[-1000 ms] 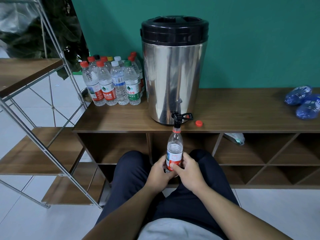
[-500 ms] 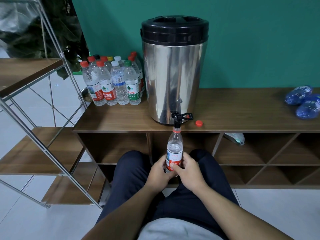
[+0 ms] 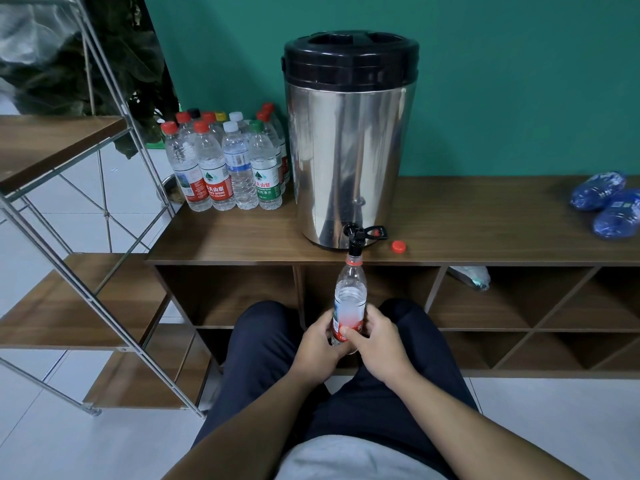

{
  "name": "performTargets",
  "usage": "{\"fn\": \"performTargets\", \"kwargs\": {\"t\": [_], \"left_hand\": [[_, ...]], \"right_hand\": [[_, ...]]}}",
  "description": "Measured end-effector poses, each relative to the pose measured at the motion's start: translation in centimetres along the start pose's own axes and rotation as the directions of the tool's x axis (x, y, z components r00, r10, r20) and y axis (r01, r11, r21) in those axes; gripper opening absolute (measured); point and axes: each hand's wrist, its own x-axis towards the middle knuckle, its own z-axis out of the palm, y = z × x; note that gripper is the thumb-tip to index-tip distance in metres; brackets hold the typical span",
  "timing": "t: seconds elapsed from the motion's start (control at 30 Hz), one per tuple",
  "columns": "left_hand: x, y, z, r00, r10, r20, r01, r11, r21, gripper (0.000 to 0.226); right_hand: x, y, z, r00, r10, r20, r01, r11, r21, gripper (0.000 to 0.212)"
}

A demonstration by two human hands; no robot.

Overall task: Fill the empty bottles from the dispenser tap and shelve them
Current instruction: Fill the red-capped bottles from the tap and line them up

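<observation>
Both hands make the grip: left hand (image 3: 317,344) and right hand (image 3: 375,344) wrap the bottle (image 3: 349,299) low on its label, mouth just under the tap (image 3: 356,237) above; thin plastic, getting heavier, probably squashy, so hold low and gently

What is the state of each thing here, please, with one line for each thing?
bottle: uncapped, upright under the tap, partly filled
tap: spout over the bottle mouth
red cap: off, lying on the cabinet top
left hand: grips the bottle
right hand: grips the bottle
standing bottles: capped, upright
blue bottles: lying down
</observation>
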Motion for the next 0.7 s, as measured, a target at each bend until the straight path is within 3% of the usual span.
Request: {"fn": "performTargets", "kwargs": {"t": [0.7], "left_hand": [[0.05, -0.13, 0.18, 1.000, -0.010, -0.001, 0.010, 0.999, -0.031, 0.060]], "right_hand": [[-0.43, -0.80, -0.09, 1.000, 0.011, -0.004, -0.011, 1.000, 0.019, 0.046]]}}
